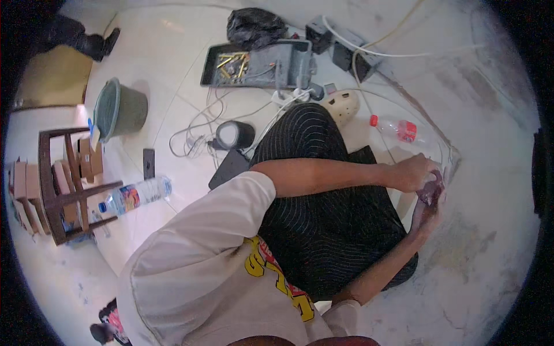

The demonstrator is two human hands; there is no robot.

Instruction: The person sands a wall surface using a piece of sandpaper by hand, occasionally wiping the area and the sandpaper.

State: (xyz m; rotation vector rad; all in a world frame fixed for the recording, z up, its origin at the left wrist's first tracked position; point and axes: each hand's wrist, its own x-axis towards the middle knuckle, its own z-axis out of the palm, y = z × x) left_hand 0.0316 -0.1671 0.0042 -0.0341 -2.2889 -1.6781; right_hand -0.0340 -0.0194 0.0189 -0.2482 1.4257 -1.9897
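Note:
Both my hands meet at the right, close to the pale wall [489, 173]. My left hand [411, 172] reaches across from the left and pinches a small, dark reddish-purple, glossy thing [431, 187]. From below, my right hand [426, 212] holds the same thing, its fingers partly hidden behind it. What the thing is I cannot tell. My legs, in black striped trousers [329, 225], are folded under my left forearm. A clear plastic bottle with a red cap and label [406, 130] lies on its side just above my hands.
Ahead are a grey tool tray [279, 69] with brass-coloured pieces, a black plastic bag [255, 28], tangled cables [194, 121] and a beige clog [346, 106]. Leftward are a black tape roll [244, 134], a water bottle [136, 197], a bucket [132, 108] and a wooden stool [52, 197].

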